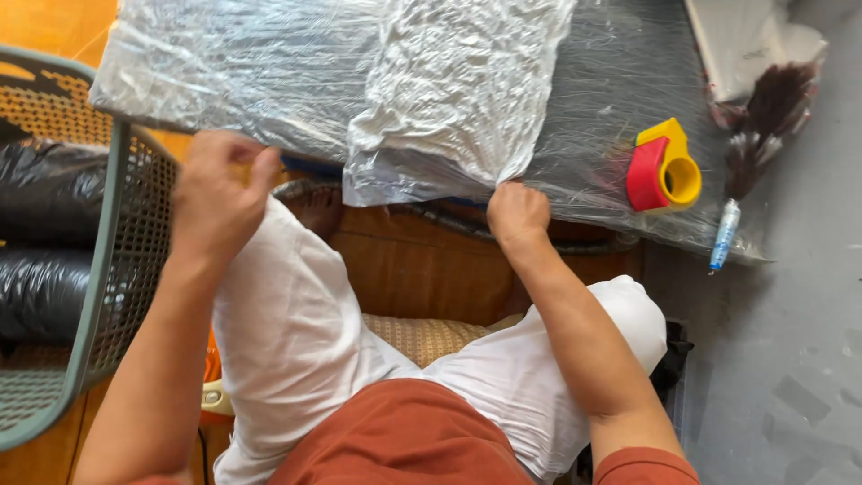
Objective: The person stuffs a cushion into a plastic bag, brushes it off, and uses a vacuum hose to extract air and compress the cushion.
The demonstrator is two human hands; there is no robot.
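Observation:
A clear plastic bag (453, 90) with a white crinkled thing inside lies on a dark table covered with plastic film (611, 81). My right hand (516, 214) pinches the bag's near right corner at the table's front edge. My left hand (215, 193) is closed at the table's near edge, left of the bag; whether it grips the film or the bag's edge is not clear. My knees in white trousers sit below the table.
A red and yellow tape dispenser (663, 168) stands on the table to the right. A feather duster (763, 117) and a small tube (724, 235) lie further right. A green mesh basket (108, 269) holding black bags stands at the left.

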